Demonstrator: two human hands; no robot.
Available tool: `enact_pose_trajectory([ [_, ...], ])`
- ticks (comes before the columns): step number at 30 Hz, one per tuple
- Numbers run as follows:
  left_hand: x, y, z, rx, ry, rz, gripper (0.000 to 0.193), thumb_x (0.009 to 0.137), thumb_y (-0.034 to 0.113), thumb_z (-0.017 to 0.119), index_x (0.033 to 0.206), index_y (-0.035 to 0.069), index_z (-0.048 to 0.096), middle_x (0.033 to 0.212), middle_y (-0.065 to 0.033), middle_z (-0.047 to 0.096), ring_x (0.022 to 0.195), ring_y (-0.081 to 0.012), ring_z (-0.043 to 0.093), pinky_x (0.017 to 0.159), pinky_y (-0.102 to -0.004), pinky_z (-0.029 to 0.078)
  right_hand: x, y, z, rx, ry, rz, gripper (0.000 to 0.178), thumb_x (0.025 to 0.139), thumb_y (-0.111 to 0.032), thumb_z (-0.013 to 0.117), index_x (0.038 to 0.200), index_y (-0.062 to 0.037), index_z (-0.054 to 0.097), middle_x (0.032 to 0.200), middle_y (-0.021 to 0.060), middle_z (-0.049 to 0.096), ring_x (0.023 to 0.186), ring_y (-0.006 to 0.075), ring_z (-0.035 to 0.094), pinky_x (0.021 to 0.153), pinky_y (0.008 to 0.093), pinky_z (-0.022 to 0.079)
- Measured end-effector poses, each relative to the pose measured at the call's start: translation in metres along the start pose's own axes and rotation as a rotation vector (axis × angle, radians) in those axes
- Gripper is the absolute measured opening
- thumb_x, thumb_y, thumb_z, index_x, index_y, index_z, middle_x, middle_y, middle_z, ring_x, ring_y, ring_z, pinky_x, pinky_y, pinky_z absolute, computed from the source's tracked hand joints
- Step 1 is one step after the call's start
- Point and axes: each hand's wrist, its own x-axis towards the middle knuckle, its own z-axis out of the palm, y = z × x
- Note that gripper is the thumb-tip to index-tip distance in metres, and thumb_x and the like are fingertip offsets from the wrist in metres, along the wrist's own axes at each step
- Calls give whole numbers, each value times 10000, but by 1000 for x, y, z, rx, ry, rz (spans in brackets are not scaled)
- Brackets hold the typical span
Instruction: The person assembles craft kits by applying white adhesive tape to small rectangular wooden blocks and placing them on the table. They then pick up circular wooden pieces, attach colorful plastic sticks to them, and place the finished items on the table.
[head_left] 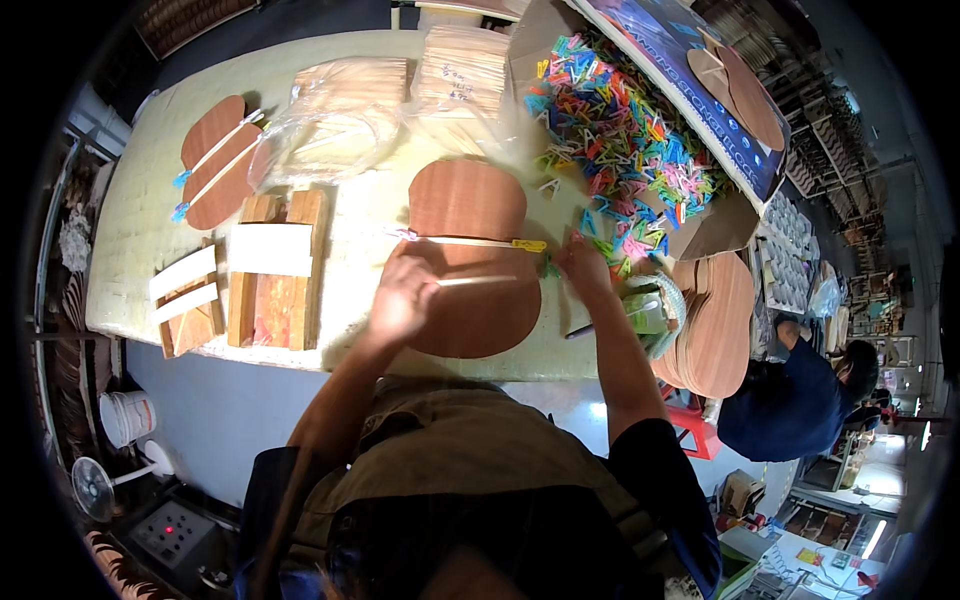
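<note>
A guitar-shaped reddish-brown wood plate [470, 325] lies flat on the table in front of me. Across its waist runs a pale wood strip [470, 241], with a yellow clothespin [530, 246] at its right end and a whitish clothespin [404, 235] at its left. Just below, my left hand [400, 300], blurred, pinches the left end of a second thin wood strip [487, 280] over the plate. My right hand [582, 265] is at the near edge of the colourful clothespin pile [625, 130], fingers drawn together; what they hold is hidden.
Left stand wooden blocks [312, 215] with white strips and another clipped plate [205, 205]. Bagged strip bundles [460, 75] lie at the back. Right are a cardboard box [715, 230], a small basket [668, 330] and stacked plates [728, 325]. Beyond them, a person [785, 410] bends over.
</note>
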Motion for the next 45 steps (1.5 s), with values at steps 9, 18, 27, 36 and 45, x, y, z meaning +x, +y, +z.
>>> enact_pose_trajectory([
  [9, 3, 11, 38, 41, -55, 100, 73, 761, -1, 650, 779, 30, 586, 971, -128, 609, 976, -336, 581, 855, -422, 472, -26, 9, 23, 39, 325, -130, 238, 821, -192, 606, 1021, -65, 622, 965, 180, 659, 814, 371, 639, 730, 477, 499],
  [18, 4, 8, 45, 12, -17, 134, 72, 752, 3, 660, 768, 34, 597, 946, -115, 621, 965, -348, 593, 848, -427, 479, -25, -4, 1, 185, 42, 159, 287, 752, -240, 721, 971, -60, 680, 1297, 131, 466, 871, 280, 657, 760, 400, 526],
  [27, 1, 8, 44, -20, -31, 81, 89, 734, 4, 678, 758, 42, 602, 936, -103, 621, 1023, -342, 599, 843, -416, 492, -63, -6, 35, 898, 438, 417, 296, 758, -159, 742, 986, 10, 658, 756, 65, 676, 654, 91, 605, 592, 265, 498],
  [36, 1, 4, 46, 20, -12, 129, 91, 730, 2, 677, 760, 45, 603, 945, -98, 617, 1018, -337, 597, 846, -414, 489, -55, -12, 15, 816, 414, 394, 227, 796, -184, 718, 953, -22, 696, 782, 67, 692, 696, 163, 667, 635, 292, 528],
  [45, 2, 2, 47, -7, -20, 128, 85, 727, 0, 673, 758, 37, 603, 953, -105, 616, 1022, -332, 592, 869, -415, 482, -93, -45, 14, 1823, 102, 459, 85, 897, -51, 599, 940, 0, 651, 949, 107, 668, 885, 203, 665, 779, 300, 564],
])
